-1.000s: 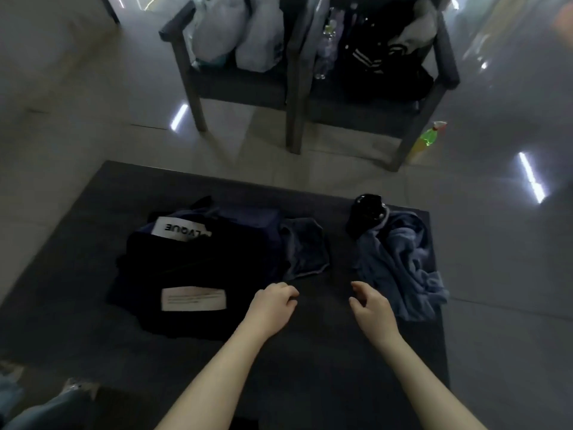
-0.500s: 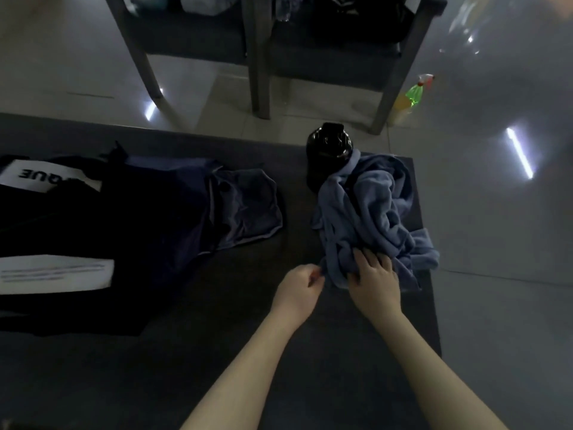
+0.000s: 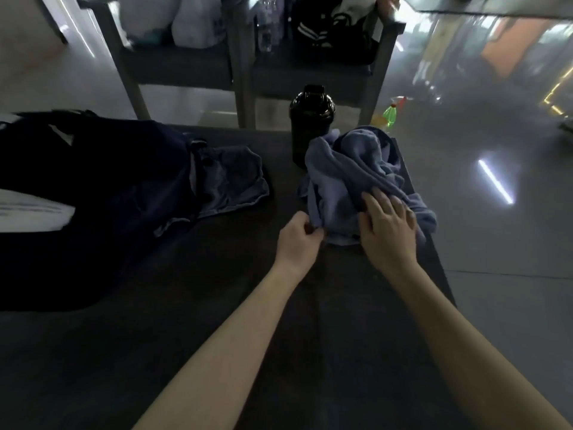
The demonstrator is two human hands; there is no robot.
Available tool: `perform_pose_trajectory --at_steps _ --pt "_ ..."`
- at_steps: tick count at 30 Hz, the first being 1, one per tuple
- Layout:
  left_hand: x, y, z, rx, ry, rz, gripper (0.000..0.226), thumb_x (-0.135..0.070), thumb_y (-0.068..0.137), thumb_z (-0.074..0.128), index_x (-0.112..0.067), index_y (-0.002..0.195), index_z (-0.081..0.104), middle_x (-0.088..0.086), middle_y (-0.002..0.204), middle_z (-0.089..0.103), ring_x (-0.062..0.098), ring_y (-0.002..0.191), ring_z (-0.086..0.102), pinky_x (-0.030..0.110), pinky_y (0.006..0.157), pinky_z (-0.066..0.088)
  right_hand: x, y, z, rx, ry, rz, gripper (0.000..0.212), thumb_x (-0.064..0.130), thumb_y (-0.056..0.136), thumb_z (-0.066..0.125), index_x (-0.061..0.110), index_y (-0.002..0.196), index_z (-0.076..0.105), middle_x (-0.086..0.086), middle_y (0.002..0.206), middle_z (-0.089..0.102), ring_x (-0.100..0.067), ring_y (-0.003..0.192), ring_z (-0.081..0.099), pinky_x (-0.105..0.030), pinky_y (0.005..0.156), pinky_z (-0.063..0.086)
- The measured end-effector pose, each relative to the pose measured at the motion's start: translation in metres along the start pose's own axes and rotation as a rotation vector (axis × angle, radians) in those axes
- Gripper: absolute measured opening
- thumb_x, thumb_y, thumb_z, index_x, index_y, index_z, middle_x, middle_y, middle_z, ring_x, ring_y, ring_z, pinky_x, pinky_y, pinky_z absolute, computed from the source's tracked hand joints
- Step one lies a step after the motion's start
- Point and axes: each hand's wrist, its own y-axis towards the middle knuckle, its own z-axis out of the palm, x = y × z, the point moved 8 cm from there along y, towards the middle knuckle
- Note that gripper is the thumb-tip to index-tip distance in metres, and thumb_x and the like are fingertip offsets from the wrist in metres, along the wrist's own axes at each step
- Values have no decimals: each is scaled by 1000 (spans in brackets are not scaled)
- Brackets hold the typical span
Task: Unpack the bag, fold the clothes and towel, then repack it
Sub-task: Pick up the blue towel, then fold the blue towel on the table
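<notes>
Both hands were brought to the blue towel (image 3: pixel 347 169). Its near edge is pinched by the left hand (image 3: pixel 298 240); the right hand (image 3: pixel 387 226) is laid open on it.

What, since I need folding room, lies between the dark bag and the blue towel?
In the head view, a small grey-blue garment lies against the bag; from it to the towel the dark mat is bare.

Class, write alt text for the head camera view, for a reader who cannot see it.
A person's left hand pinches the near edge of a crumpled blue cloth while the right hand rests flat on it, on a dark table. A black bottle stands behind the cloth; a dark bag and a blue-grey garment lie to the left.
</notes>
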Motion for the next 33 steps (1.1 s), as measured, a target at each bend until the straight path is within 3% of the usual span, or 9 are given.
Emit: perform_pose_trajectory --at_steps 4,7,11,14,19,23,26,30,33 --pt "-8 -22 -18 -22 -158 38 12 -14 94 53 -11 84 48 1 77 46 11 68 44 22 62 36 -4 -18 10 72 9 4 44 35 101 32 18 140 42 -3 152 34 -24 143 21 -45 115 20" --pt "5 -42 -29 -48 -392 -127 7 -13 97 47 -16 93 51 7 96 56 17 84 55 31 77 47 -1 -35 5 191 98 80 50 43 98 20 21 138 42 0 151 35 -22 141 25 -47 112 24" --pt "13 -56 -47 -101 -550 -277 17 -21 100 43 -10 107 54 15 115 58 29 100 58 43 93 49 2 -40 -8 215 187 119 43 35 100 31 18 138 44 -8 146 41 -28 135 35 -47 107 31" --pt "6 -56 -57 -46 -271 -247 28 -32 94 57 -8 109 55 10 107 61 25 96 59 34 82 49 2 -38 -29 -3 276 152 44 27 96 48 11 137 43 -13 140 42 -36 125 39 -45 99 36" --pt "-5 -53 -75 -36 290 -118 7 -12 89 53 -14 83 56 7 85 61 23 79 61 32 65 48 -2 -36 -10 132 267 147 31 29 99 37 13 114 59 -8 130 54 -34 116 46 -45 92 40" --pt "-16 -53 -118 -263 872 -91 18 -11 91 46 -16 106 55 7 110 53 26 103 53 39 84 46 -13 -27 -11 162 229 229 31 34 98 36 13 107 57 -11 118 60 -34 105 54 -42 84 42" --pt "-16 -50 -109 -262 838 -70 39 -31 96 38 -18 132 43 11 137 41 29 123 41 46 97 36 -4 -20 -18 64 95 178 29 35 94 46 14 114 53 -13 118 60 -36 107 52 -43 84 41" --pt "-16 -39 -41 -1 890 7 73 -70 87 33 -27 145 24 9 149 27 34 134 28 59 105 24 17 -13 -12 47 60 121 54 45 90 54 25 138 40 -16 133 44 -40 119 42 -48 92 40" --pt "-8 -38 -14 95 1052 46 44 -42 95 44 -20 132 42 9 141 37 36 134 26 65 109 13 23 -7 6 138 74 127 57 49 88 56 30 139 39 -16 140 35 -40 127 35 -51 97 39"
